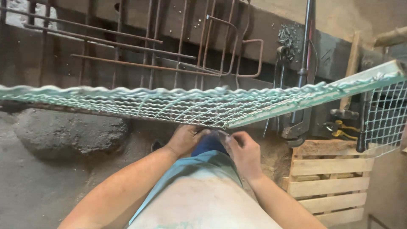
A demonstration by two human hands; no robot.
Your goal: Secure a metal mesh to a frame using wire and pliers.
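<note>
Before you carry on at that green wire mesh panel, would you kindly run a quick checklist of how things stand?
1. Both hands at the panel edge: left hand and right hand under the wire mesh panel: ok.
2. Grip on a wire piece between the fingers: cannot tell.
3. Panel lying level: tilted up to the right: not ok.
4. Pliers within reach: lying right, by the wooden pallet: ok.
5. Hand protection: bare hands: not ok.

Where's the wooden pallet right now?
In the head view, the wooden pallet sits at lower right on the floor, just right of the right hand, below the pliers with yellow handles and the wire mesh panel.
</note>
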